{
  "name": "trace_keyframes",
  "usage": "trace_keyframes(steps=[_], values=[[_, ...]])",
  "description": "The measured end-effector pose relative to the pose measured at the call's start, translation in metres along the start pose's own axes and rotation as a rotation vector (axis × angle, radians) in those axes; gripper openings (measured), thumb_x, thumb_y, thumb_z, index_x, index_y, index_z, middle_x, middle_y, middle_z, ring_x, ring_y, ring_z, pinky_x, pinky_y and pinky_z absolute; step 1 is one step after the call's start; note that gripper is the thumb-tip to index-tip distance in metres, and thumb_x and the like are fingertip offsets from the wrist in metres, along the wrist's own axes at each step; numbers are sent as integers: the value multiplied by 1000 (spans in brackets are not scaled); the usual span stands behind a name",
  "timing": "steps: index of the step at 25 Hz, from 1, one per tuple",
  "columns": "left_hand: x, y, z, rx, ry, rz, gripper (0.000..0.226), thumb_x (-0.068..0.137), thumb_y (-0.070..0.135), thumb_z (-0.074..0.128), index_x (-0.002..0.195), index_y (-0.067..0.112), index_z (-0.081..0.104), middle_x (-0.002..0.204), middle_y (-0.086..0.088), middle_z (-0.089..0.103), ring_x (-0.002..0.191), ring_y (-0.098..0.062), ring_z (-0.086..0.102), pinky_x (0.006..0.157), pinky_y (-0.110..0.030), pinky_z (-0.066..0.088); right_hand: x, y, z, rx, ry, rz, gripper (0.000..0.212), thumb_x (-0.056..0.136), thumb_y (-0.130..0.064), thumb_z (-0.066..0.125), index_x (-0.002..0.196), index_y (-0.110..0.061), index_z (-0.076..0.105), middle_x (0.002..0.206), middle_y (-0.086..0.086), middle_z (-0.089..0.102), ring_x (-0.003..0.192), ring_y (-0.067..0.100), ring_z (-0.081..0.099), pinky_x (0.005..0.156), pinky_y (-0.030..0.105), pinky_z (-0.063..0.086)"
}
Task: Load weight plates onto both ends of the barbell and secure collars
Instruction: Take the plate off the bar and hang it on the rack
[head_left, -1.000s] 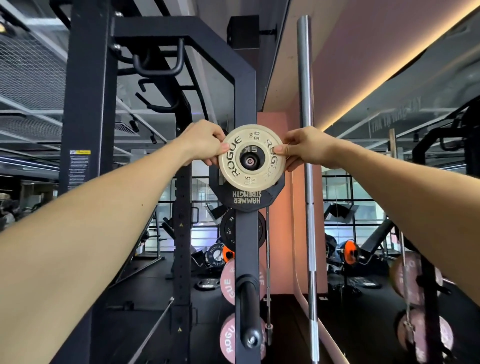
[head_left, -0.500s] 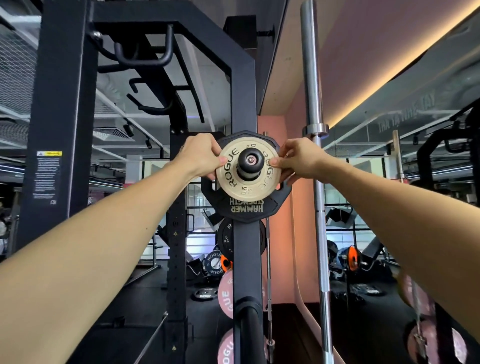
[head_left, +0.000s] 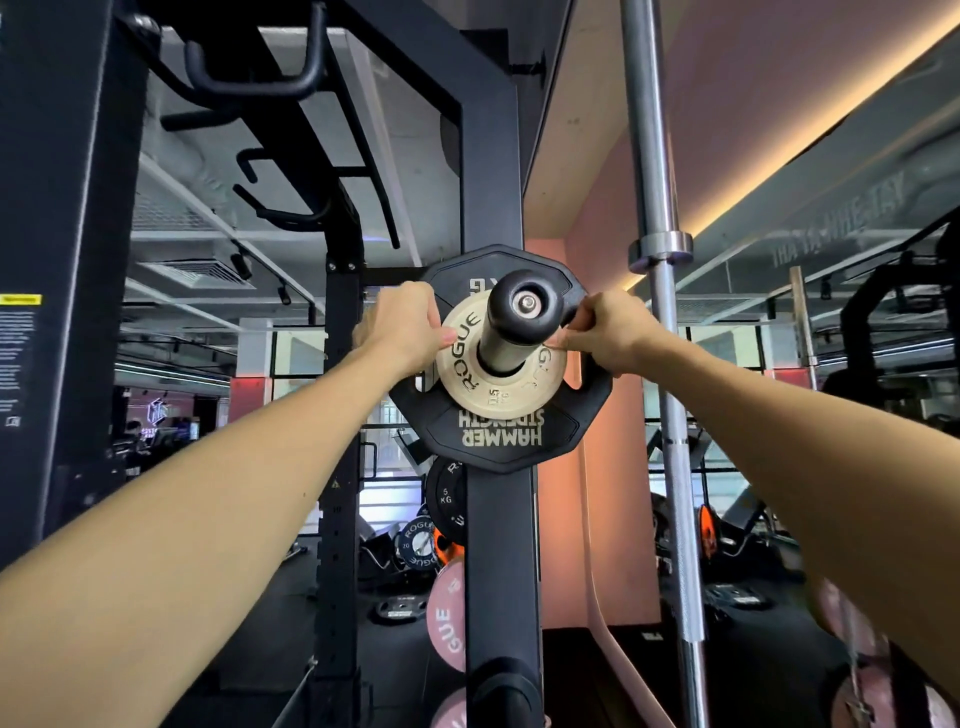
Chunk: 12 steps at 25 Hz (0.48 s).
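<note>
A small cream Rogue plate (head_left: 470, 387) sits on a black storage peg (head_left: 522, 312) of the rack upright, in front of a larger black Hammer Strength plate (head_left: 501, 436). My left hand (head_left: 402, 325) grips the cream plate's left edge, thumb on its face. On the opposite edge, my right hand (head_left: 602, 330) pinches the plate between fingers and thumb. A steel barbell (head_left: 657, 260) stands upright just right of my right hand, its sleeve collar at hand height.
The black rack upright (head_left: 501, 545) holds more plates below: a black 5 kg plate (head_left: 444, 499) and pink Rogue plates (head_left: 447, 618). Pull-up handles (head_left: 249, 78) hang overhead at left. A pink wall stands behind; other racks and plates fill the right side.
The view has moved closer and tilted up. The peg's end now stands well out in front of the cream plate, which sits further back against the black plate. Both hands still hold it.
</note>
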<state>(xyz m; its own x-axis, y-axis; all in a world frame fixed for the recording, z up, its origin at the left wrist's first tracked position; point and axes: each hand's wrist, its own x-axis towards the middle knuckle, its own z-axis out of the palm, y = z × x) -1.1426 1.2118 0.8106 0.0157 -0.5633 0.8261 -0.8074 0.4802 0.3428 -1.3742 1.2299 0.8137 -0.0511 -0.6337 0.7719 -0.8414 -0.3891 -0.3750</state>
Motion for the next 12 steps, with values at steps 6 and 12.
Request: trace_keyframes(steps=[6,12], values=[[-16,10,-4,45,-4,-14,18,88,27,67,81,18,52,95,-10,66,91,-33,63,77,-40,51,-20,-8,3,-33,32,18,38,83,-39,75,68,-18,46,66,0,56,57,20,52,60,30,45],[-70,-4,-15,-55,-259,11,35,78,27,78,99,17,51,90,-6,61,88,-28,60,78,-37,50,-84,-4,3,-85,-98,1,36,84,-42,72,94,-9,61,96,8,64,87,26,60,72,32,47]])
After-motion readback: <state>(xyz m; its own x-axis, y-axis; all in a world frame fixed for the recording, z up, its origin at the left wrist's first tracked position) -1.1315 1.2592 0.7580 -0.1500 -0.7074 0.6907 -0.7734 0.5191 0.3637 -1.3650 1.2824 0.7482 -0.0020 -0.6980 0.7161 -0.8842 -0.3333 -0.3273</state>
